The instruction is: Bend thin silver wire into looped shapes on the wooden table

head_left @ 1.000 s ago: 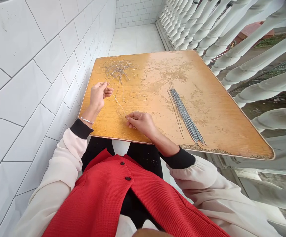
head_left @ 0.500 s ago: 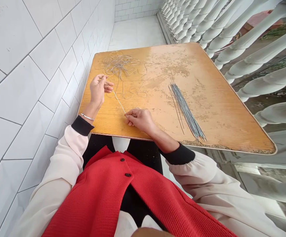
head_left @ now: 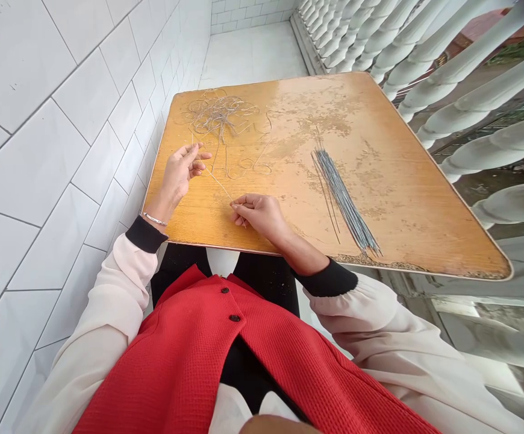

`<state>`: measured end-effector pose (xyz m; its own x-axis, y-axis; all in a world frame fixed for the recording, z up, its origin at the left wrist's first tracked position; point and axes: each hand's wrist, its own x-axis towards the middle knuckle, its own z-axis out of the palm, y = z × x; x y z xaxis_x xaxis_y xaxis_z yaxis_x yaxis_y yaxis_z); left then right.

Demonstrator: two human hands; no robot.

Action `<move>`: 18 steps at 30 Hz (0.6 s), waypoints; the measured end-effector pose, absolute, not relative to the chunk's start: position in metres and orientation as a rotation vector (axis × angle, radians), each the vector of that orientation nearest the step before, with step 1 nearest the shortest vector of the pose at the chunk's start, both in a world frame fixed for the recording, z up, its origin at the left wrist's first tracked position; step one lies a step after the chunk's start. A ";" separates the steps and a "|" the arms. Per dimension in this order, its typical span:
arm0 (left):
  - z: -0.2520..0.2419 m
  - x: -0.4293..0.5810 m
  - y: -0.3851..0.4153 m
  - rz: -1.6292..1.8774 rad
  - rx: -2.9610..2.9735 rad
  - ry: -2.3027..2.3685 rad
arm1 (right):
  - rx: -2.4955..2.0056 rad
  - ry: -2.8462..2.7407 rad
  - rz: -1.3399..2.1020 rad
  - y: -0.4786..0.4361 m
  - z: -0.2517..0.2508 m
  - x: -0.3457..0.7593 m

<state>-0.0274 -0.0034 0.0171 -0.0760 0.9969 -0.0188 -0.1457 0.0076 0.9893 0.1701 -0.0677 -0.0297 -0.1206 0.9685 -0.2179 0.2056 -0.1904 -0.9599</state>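
Observation:
A thin straight wire runs between both my hands over the near left part of a worn wooden table. My left hand pinches the wire's far end between thumb and fingers, the other fingers partly spread. My right hand is closed on the wire's near end by the table's front edge. A tangled heap of bent wires lies beyond my left hand. A few shaped wire loops lie between the heap and my hands.
A bundle of straight grey wires lies on the table to the right of my right hand. A white tiled wall stands close on the left. White balusters line the right side. Tiled floor stretches beyond the table.
My left hand has loosened slightly, its fingers spreading a bit more. The view has shifted a little; both hands stay on the wire.

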 end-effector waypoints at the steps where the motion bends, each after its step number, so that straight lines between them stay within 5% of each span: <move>1: 0.016 -0.028 -0.004 1.315 1.065 1.163 | -1.430 -1.353 1.391 -0.068 -0.030 0.171; 18: 0.023 -0.021 0.004 1.341 1.038 1.175 | -1.205 -1.473 1.358 -0.065 -0.031 0.169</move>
